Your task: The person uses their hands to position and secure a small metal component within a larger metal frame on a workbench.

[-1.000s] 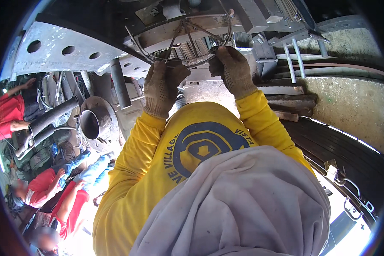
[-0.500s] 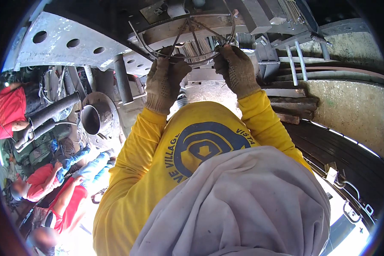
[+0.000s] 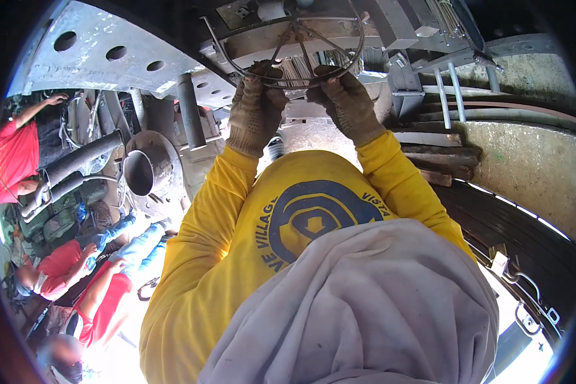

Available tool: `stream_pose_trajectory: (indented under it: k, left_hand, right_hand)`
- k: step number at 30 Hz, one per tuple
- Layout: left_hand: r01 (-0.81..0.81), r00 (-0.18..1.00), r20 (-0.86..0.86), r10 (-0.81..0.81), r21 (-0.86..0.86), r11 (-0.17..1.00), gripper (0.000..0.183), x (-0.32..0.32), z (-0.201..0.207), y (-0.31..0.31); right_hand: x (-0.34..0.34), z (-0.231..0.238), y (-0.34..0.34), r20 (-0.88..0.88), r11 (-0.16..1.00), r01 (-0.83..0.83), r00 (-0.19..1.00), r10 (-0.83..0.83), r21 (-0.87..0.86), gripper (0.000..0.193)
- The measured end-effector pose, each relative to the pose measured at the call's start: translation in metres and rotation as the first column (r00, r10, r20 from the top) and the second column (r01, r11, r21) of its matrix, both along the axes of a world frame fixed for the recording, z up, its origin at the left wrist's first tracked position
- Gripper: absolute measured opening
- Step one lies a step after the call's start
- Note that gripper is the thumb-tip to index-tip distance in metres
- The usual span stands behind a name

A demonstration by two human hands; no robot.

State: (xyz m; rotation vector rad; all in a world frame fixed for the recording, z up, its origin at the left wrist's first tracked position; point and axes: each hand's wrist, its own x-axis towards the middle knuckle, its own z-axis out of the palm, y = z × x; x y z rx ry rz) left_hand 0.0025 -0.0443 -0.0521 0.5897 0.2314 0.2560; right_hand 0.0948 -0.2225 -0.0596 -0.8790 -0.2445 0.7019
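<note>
"Brown gloves [image 3: 243, 131] cover both hands. What do they have hold of?"

"A thin metal hoop [image 3: 299, 86]. The left hand [image 3: 257, 109] is curled closed around the near part of the rim, and the right hand [image 3: 347, 105] grips it a little way along. Neither hand is spread open, and a stretch of bare rim runs between them."

"Where is it exactly?"

"Held out beyond the chest of the yellow shirt [image 3: 230, 201], in front of a curved metal beam [image 3: 249, 46]."

"How finished does it look?"

"Fairly well along, I'd judge: the rim is already curved, and spokes [image 3: 304, 52] fan from one joint out to it. A bare tip shows at the left, so the curve may not close; I cannot tell. It is in the hands, not set down or let go."

"Any containers about?"

"Nothing I'd firmly call one. Behind the rim is a packed row of thin slats [image 3: 293, 68], but whatever holds them is hidden. At upper right there's a bundle of thin rods [image 3: 449, 18], its holder unclear too. The flanged pipe [image 3: 139, 173] on the left has an open mouth; its inside is dark, and I can't make out any contents."
</note>
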Motion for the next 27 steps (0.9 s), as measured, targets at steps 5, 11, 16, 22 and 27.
stream_pose_trajectory:
  k: [5, 11, 16, 22, 27]
  left_hand:
    - [-0.059, 0.998, -0.015, 0.06, 0.031, 0.998, 0.043, 0.002, 0.003, -0.004]
    - [-0.028, 0.999, -0.013, 0.029, 0.063, 0.998, 0.041, 0.0, 0.001, 0.0]
    - [-0.072, 0.984, -0.13, 0.119, 0.32, 0.945, 0.035, -0.011, 0.018, -0.004]
    - [0.015, 0.953, -0.293, 0.078, 0.3, 0.954, 0.035, -0.015, 0.036, -0.007]
    - [0.039, 0.94, -0.336, 0.061, 0.283, 0.958, 0.033, -0.013, 0.049, -0.015]
  right_hand:
    - [0.0, -0.006, 0.004, 0.025, 0.998, 0.057, 0.998, -0.056, -0.037, 0.03]
    - [-0.002, 0.002, 0.003, 0.034, 0.992, 0.059, 0.998, -0.056, -0.107, 0.028]
    - [0.0, 0.027, -0.008, 0.189, 0.871, 0.031, 0.979, 0.072, -0.491, 0.036]
    - [-0.008, 0.049, -0.003, 0.12, 0.878, 0.131, 0.989, -0.085, -0.46, 0.037]
    - [-0.002, 0.052, -0.007, 0.116, 0.9, 0.167, 0.985, -0.13, -0.403, 0.033]
